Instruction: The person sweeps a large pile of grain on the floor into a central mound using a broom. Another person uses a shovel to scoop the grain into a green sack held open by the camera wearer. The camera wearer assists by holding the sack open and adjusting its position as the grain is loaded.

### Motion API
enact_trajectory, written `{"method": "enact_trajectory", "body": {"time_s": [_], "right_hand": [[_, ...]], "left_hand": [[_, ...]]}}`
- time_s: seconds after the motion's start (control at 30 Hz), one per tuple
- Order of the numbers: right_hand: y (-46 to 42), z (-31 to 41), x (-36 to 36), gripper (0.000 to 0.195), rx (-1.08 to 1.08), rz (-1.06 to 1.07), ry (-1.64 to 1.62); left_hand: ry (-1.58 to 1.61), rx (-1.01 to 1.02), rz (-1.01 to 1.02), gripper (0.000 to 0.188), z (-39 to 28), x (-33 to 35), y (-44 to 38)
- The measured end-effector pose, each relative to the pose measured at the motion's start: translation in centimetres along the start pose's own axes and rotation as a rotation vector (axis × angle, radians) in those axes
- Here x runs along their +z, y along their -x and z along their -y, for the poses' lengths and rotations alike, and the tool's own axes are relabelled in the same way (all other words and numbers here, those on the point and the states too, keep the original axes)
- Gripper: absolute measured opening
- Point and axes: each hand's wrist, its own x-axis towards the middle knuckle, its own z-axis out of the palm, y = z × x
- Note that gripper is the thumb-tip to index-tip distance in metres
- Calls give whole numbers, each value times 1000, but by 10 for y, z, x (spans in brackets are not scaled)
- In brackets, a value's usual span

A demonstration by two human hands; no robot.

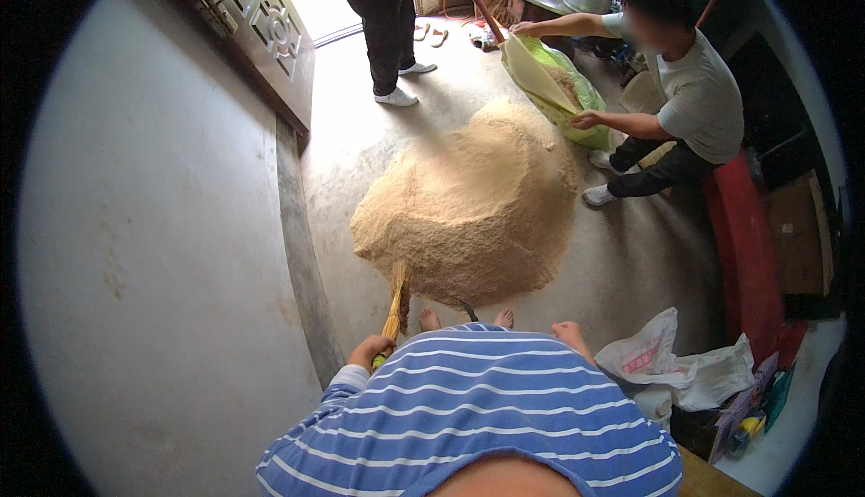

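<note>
My left hand (373, 349) is closed around the handle end of a straw broom (395, 304). The broom's bristles reach the near left edge of a large heap of loose tan, bran-like material (466, 247) on the concrete floor. To the right of my striped shirt, my right hand (571, 336) shows only in part, with its fingers curled; whether it holds anything I cannot tell. Between my bare feet, a dark pointed end of some object (467, 310) sticks out past the shirt; the remainder is hidden.
A seated person (703, 98) holds open a green-lined sack (564, 91) with tan material inside. Another person (385, 24) stands by the open door (260, 30), gripping a wooden handle (483, 7). White plastic sacks (676, 362) lie at right. A wall (169, 226) borders the left.
</note>
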Motion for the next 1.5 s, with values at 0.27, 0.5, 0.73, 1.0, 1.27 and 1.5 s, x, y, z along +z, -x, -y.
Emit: {"method": "enact_trajectory", "body": {"time_s": [0.27,0.5,0.73,1.0,1.27,1.5], "right_hand": [[14,7,3,23,1,-40,-26],[4,-3,3,23,4,-27,-42],[5,-4,4,23,15,-55,-55],[-6,-12,1,22,-41,27,-10],[-8,-12,-1,22,-13,40,27],[-13,-2,16,21,13,60,49]], "left_hand": [[-26,3,-7,35,-4,0,3],[-38,6,-20,37,-8,1,8],[-50,10,-39,39,-17,0,19],[-19,4,-17,31,-1,-5,2],[25,149,175,22,46,-27,-25],[117,-277,111,19,73,-39,-28]]}}
